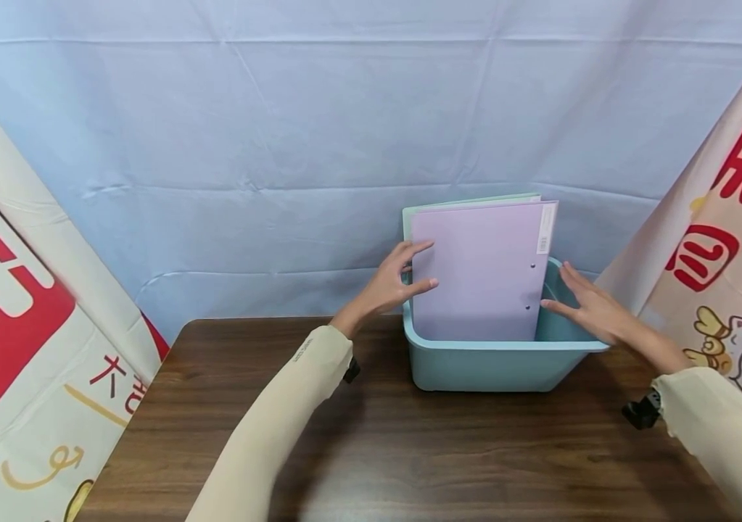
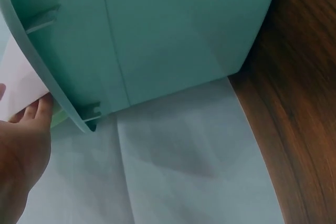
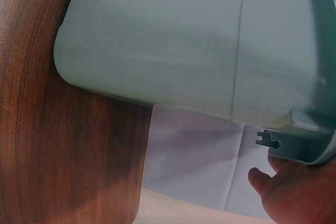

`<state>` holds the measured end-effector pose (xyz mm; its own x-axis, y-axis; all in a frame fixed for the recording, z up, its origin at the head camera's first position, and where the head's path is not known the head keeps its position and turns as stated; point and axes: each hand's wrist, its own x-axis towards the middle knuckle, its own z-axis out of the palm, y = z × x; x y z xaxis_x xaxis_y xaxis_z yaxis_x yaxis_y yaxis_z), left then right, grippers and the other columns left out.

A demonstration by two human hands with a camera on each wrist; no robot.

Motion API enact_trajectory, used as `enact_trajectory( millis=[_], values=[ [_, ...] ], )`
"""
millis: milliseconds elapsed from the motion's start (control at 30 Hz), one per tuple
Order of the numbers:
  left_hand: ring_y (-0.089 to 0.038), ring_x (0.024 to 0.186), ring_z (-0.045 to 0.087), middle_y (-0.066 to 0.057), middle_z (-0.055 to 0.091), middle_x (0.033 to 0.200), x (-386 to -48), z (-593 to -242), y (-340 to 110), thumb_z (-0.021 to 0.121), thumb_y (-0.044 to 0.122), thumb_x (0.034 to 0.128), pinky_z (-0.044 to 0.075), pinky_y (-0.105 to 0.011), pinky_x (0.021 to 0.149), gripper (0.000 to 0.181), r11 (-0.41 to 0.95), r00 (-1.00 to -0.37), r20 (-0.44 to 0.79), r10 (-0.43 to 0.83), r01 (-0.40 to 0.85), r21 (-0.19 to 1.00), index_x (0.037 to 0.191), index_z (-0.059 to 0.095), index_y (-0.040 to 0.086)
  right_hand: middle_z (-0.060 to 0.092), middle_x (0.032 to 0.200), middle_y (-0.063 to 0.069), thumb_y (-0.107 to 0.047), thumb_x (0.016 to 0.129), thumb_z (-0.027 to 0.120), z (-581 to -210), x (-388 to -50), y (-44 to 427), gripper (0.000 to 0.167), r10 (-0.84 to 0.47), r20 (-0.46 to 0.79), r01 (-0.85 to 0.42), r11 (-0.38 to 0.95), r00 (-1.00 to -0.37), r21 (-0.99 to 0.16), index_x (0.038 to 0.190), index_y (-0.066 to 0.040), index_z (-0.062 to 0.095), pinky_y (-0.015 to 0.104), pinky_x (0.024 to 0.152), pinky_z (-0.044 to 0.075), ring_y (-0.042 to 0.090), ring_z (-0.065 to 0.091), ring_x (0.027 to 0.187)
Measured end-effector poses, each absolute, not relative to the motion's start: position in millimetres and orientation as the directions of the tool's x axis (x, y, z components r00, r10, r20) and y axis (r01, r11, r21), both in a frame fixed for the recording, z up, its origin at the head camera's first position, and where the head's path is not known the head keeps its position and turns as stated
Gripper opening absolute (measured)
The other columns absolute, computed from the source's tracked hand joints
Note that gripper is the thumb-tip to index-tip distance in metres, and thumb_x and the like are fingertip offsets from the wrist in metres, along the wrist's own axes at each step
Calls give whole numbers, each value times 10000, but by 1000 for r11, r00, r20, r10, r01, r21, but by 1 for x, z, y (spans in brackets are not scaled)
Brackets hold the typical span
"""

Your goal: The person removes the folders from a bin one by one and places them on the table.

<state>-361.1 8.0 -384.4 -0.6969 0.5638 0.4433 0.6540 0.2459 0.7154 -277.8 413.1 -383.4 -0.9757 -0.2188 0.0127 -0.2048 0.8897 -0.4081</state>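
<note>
A light purple file folder (image 1: 475, 275) stands upright in a teal plastic bin (image 1: 484, 370), with two small rivets and a white label near its right edge. Behind it a pale green folder (image 1: 407, 223) shows along the top and left. My left hand (image 1: 389, 281) is at the purple folder's left edge, thumb and index finger extended across its front; whether they press on it I cannot tell. Over the bin's right side, my right hand (image 1: 595, 310) is spread, its thumb close to the folder's right edge. In the right wrist view, part of that hand (image 3: 299, 192) is hidden behind the bin's rim.
The bin stands on a dark brown wooden table (image 1: 371, 464), near its back edge. A light blue cloth (image 1: 246, 145) hangs right behind. Printed cloths (image 1: 736, 239) with red characters hang at both sides.
</note>
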Motion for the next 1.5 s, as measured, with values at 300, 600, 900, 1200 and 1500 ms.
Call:
enact_trajectory(
  millis=[300,600,900,1200,1500],
  values=[
    [-166,1471,457,1,509,1569,-366,-381,14,835,302,934,504,-436,1128,712,233,-676,482,557,685,691,1572,528,230,-115,1725,285,-503,1095,500,-384,-279,415,949,-228,24,-218,887,-973,-407,1669,0,-64,826,1139,154,619,47,1538],
    [-79,1478,457,50,554,1574,-369,-380,23,868,318,905,395,-327,1207,687,246,-673,450,587,678,693,1530,591,252,-99,1720,303,-504,1094,501,-385,-280,414,952,-225,23,-216,892,-974,-396,1664,21,-51,823,1136,175,630,69,1526],
    [-95,1475,472,14,572,1565,-368,-378,34,903,240,875,397,-271,1194,712,230,-663,467,585,688,688,1520,605,197,-100,1718,306,-507,1091,507,-386,-279,412,962,-225,20,-214,888,-974,-406,1661,33,-49,826,1139,162,635,65,1524],
    [-148,1366,601,-44,678,1442,-364,-377,44,869,43,878,516,-223,1042,563,253,-689,540,484,700,667,1408,708,146,-106,1723,292,-504,1091,507,-383,-278,413,958,-225,18,-212,885,-974,-415,1666,11,-61,826,1138,159,630,62,1527],
    [-100,1333,616,-32,692,1413,-361,-382,46,868,-32,847,548,-203,969,591,199,-740,540,401,646,737,1379,736,188,-143,1727,265,-497,1113,457,-382,-277,413,910,-231,0,-209,877,-973,-433,1670,-20,-82,817,1157,125,611,21,1542]
  ],
)
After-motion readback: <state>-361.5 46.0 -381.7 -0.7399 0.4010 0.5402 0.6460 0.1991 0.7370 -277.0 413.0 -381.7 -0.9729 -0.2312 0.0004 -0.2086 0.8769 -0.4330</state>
